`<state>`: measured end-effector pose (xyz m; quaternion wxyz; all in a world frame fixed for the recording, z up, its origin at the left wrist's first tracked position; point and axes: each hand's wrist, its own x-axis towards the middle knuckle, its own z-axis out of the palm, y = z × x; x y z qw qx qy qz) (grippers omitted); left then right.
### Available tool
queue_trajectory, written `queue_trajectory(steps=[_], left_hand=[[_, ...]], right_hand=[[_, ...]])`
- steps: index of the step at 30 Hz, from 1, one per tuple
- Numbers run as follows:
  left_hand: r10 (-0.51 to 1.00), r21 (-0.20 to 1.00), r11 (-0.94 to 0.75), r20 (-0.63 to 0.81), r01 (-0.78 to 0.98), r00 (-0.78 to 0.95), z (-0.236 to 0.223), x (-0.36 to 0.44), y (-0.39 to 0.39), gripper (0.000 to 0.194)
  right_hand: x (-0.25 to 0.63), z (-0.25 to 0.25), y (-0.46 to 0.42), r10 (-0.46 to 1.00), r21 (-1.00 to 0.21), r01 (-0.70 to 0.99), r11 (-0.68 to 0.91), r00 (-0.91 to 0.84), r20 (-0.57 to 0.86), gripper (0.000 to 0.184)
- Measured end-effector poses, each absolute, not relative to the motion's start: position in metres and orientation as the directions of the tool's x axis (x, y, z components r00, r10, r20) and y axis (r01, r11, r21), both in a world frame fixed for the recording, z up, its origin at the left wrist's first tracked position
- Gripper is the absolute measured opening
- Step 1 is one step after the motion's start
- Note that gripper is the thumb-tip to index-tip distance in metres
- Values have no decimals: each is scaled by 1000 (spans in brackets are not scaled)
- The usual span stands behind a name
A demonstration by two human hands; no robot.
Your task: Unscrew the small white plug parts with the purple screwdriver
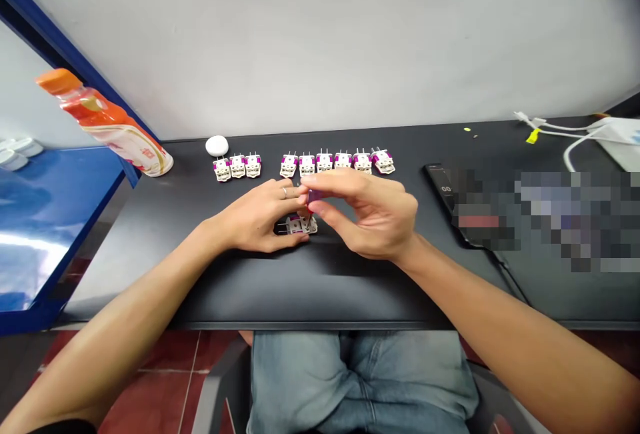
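My left hand (265,217), with a ring on one finger, is closed around a white and purple plug insert (295,224). The piece lies on the black table with its metal pins pointing left. My right hand (367,211) pinches a small screwdriver (314,196) by its purple-red handle. Its thin shaft points down at the right end of the insert; whether the tip sits in a screw I cannot tell. Behind my hands stand more of these pieces: a group of three plug inserts (238,166) at the left and a longer row of several plug inserts (325,161).
A white rounded object (217,146) lies near the wall. An orange bottle (107,121) stands at the table's left end, beside a blue-framed panel (65,221). To the right lie a cabled phone (445,197), a blurred-out area and a white cable (570,129).
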<state>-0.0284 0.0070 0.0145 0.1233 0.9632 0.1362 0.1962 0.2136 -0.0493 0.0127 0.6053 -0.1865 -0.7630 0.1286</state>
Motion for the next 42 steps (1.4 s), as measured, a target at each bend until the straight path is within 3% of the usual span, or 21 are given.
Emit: queue_trajectory(steps=[3, 6, 8, 12, 17, 22, 25, 27, 32, 37, 42], left_hand=[[319, 288, -931, 337, 226, 886, 15, -28, 7, 23], [319, 301, -926, 302, 228, 898, 15, -28, 6, 23], [317, 295, -928, 309, 226, 897, 15, -28, 6, 24], [303, 286, -936, 351, 206, 886, 16, -28, 6, 25], [301, 299, -932, 317, 206, 899, 16, -27, 7, 23], [318, 296, -929, 333, 222, 887, 14, -28, 7, 25], [315, 313, -925, 316, 215, 895, 15, -28, 6, 20], [310, 305, -929, 325, 211, 894, 15, -29, 6, 19], [309, 288, -933, 338, 215, 889, 14, -29, 7, 26], [290, 301, -934, 332, 191, 898, 15, -29, 7, 19], [278, 271, -946, 392, 178, 877, 13, -28, 7, 21]], right_hand=[[213, 13, -51, 514, -500, 121, 858, -211, 831, 41], [212, 14, -51, 442, -414, 167, 895, -196, 875, 34], [212, 14, -50, 420, -390, 177, 904, -182, 889, 39], [212, 14, -50, 484, -473, 105, 875, -219, 847, 47], [214, 16, -48, 399, -370, 163, 915, -215, 891, 37], [214, 14, -50, 499, -490, 102, 866, -239, 833, 45], [215, 13, -49, 448, -430, 125, 894, -222, 866, 40], [215, 14, -48, 411, -391, 129, 911, -211, 887, 45], [215, 13, -50, 534, -539, 57, 840, -257, 805, 52], [215, 15, -48, 404, -372, 169, 913, -231, 885, 43], [215, 15, -48, 470, -454, 123, 883, -262, 843, 55]])
